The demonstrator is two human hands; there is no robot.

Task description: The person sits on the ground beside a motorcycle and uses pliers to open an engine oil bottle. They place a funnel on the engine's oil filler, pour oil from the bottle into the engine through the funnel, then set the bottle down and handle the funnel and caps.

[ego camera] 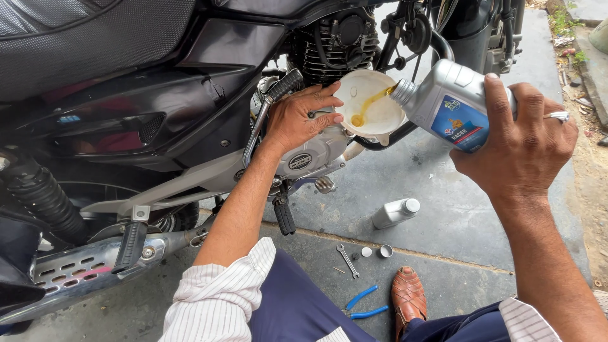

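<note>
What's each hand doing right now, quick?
Left hand: closed on the white funnel, steadying it at the engine.
Right hand: closed around the tilted grey oil bottle, pouring.

Soft, even daylight, brightest on pavement (456,209) at right. Deep shade under motorcycle (158,107). Faint sheen on exhaust (76,269). Sharp focus throughout; slight wide-angle stretch at edges.
</note>
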